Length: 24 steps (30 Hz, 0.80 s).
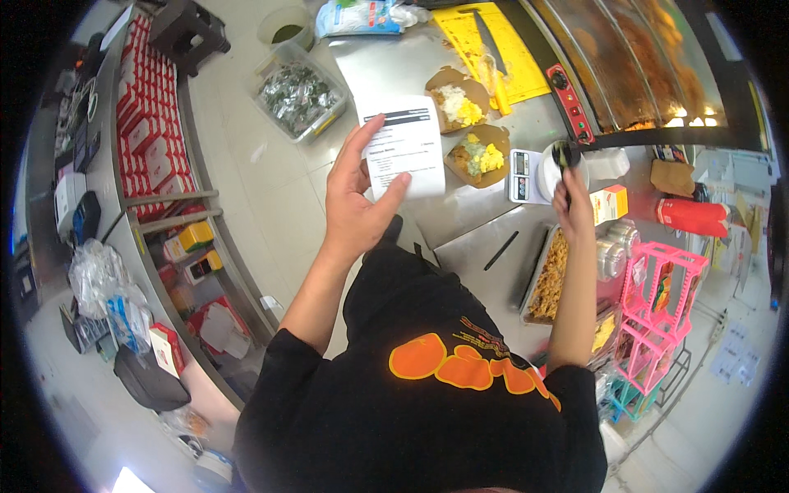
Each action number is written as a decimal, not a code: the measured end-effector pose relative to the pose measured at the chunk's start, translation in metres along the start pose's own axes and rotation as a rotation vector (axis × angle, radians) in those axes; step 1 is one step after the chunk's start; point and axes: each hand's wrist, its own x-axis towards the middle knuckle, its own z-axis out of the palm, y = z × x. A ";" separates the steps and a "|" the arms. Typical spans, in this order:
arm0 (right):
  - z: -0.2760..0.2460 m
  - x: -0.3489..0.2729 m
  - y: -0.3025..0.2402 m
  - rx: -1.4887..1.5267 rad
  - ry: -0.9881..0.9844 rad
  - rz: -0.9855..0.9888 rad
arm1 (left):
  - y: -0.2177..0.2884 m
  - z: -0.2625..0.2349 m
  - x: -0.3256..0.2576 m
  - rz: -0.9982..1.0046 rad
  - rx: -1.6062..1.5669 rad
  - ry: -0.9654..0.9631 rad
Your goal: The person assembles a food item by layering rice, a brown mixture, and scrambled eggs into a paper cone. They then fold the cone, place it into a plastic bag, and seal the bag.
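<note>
My left hand (355, 195) holds up a white printed paper slip (403, 146) between thumb and fingers, above the steel counter (468, 234). My right hand (574, 207) grips the dark handle of a scoop (564, 163) that reaches over a white bowl (549, 174) sitting on a small digital scale (521, 176). Two brown paper trays hold food on the counter: the far tray (456, 102) has white and yellow food, the near tray (479, 154) has greenish and yellow food. A metal tray of fried brown food (549, 275) lies below my right hand.
A yellow cutting board (491, 41) with a knife lies at the back. A glass warmer case (633, 66) stands at the right. Pink plastic racks (657, 308), a red bottle (692, 217) and an orange carton (611, 202) crowd the right side. A clear bin of wrapped items (297, 97) sits on the floor.
</note>
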 end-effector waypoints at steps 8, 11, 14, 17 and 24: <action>-0.172 -0.109 0.125 -0.424 0.816 -0.151 | 0.031 0.074 0.028 0.099 -0.073 -0.379; -0.228 -0.154 0.176 -0.455 1.042 -0.130 | 0.034 0.102 0.032 0.143 -0.030 -0.494; -0.232 -0.203 0.204 -0.239 1.096 -0.081 | 0.034 0.128 0.032 0.177 0.023 -0.591; -0.209 -0.222 0.207 -0.035 1.106 0.000 | 0.033 0.147 0.031 0.216 -0.015 -0.654; -0.223 -0.269 0.293 -0.099 1.331 0.016 | 0.014 0.197 0.017 0.132 0.062 -0.782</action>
